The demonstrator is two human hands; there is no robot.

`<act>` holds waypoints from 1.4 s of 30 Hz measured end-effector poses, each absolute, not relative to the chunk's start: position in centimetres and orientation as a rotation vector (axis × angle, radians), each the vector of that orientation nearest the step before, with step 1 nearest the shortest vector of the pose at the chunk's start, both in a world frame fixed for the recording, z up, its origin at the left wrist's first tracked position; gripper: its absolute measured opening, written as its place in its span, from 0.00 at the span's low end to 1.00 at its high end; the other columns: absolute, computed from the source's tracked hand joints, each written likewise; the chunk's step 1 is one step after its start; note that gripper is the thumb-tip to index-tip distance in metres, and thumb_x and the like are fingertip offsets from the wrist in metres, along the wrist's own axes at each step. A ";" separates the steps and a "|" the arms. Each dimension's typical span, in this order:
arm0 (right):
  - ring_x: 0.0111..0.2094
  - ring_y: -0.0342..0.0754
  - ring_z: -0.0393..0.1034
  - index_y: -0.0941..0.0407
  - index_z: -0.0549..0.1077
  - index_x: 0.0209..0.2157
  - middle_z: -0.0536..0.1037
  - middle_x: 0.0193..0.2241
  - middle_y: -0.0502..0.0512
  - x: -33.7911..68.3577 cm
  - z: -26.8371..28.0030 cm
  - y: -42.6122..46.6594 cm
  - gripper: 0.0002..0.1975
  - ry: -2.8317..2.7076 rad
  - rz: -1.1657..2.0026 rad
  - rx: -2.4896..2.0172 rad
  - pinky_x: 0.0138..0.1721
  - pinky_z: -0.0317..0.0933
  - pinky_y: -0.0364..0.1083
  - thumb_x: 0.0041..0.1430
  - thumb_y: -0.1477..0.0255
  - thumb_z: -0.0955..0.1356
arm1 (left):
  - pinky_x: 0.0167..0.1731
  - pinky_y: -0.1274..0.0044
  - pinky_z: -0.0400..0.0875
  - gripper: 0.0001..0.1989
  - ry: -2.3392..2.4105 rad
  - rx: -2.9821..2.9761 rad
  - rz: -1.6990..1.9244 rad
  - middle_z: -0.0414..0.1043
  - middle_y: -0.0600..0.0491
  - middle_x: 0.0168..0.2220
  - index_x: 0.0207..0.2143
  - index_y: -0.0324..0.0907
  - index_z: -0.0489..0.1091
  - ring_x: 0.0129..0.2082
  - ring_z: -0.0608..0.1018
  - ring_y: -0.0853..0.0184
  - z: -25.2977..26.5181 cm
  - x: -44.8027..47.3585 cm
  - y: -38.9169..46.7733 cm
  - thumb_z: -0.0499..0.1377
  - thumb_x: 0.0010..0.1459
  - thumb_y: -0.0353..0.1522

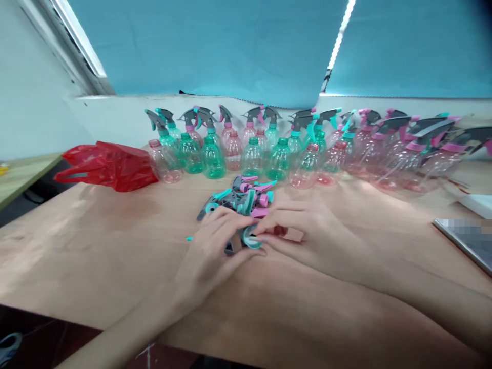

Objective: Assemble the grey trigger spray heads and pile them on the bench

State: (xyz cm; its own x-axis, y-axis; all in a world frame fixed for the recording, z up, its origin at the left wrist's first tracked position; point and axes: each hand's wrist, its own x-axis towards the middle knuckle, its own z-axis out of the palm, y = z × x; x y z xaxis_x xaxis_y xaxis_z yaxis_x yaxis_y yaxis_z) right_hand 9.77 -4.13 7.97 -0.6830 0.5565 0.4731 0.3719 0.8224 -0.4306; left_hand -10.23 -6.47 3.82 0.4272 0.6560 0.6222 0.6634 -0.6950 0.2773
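Note:
My left hand (217, 238) is closed around a grey and teal trigger spray head (251, 241), its round collar facing right. The fingertips of my right hand (295, 230) pinch at the opening of that collar; whatever lies between them is too small and blurred to name. Just beyond my hands lies a loose pile of spray heads (246, 197) with grey bodies and pink or teal triggers and collars. Behind the pile stand several open bottles without heads, among them a green bottle (213, 159) and a pink bottle (304, 166).
Along the wall stand several bottles with spray heads fitted, such as a pink one (411, 166) at the right. A crumpled red plastic bag (111, 166) lies at the table's left. A flat dark device (471, 243) rests at the right edge of the wooden table (96, 256).

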 end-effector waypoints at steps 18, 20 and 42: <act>0.33 0.47 0.64 0.57 0.77 0.34 0.75 0.29 0.55 17.5 3.1 -5.0 0.13 -2.444 0.404 -1.099 0.32 0.59 0.46 0.62 0.75 0.61 | 0.32 0.77 0.70 0.19 -1.602 -3.029 -1.281 0.70 0.56 0.35 0.42 0.44 0.67 0.31 0.73 0.68 -0.5 -1.3 -4.6 0.64 0.48 0.22; 0.32 0.47 0.63 0.58 0.77 0.34 0.74 0.28 0.55 17.5 2.7 -4.9 0.12 -2.433 0.403 -1.091 0.31 0.59 0.46 0.62 0.76 0.62 | 0.33 0.77 0.70 0.18 -1.625 -3.045 -1.270 0.70 0.55 0.36 0.42 0.44 0.67 0.33 0.74 0.68 -0.5 -1.2 -4.4 0.63 0.49 0.22; 0.29 0.40 0.63 0.54 0.78 0.33 0.70 0.26 0.49 18.4 3.4 -2.4 0.09 -2.402 0.782 -0.969 0.30 0.57 0.39 0.59 0.77 0.65 | 0.27 0.82 0.64 0.14 -1.735 -3.219 -1.288 0.69 0.58 0.30 0.40 0.43 0.70 0.27 0.70 0.72 -0.2 -1.7 -3.9 0.63 0.50 0.22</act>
